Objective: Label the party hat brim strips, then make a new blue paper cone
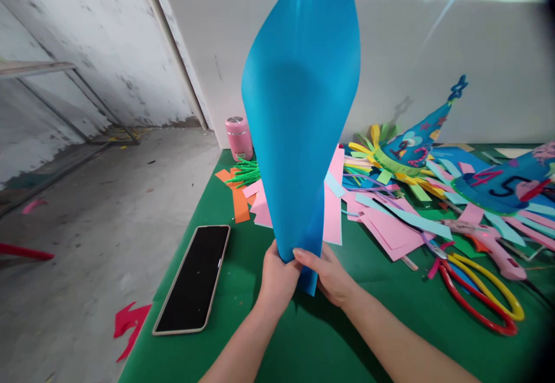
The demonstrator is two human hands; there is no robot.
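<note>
A large sheet of blue paper (299, 111), curled into a cone, stands upright in front of me with its wide end at the top. At its narrow lower end my left hand (281, 276) is closed on the left edge, its fingertips partly hidden by the paper. My right hand (332, 276) grips the same end from the right, thumb across the front and fingers behind. A flat corner of the sheet sticks out below, between the hands. Left of my hands, a phone (193, 282) with a dark screen lies on the green tabletop (247, 337).
Behind the cone are a pink canister (239, 138), green pipe cleaners (243, 173) and pink paper pieces (392, 227). Two decorated party hats (418, 140) stand at right, near a pink glue gun (489, 244) and red-and-yellow-handled scissors (477, 296). A white panel (208, 54) borders the table's back.
</note>
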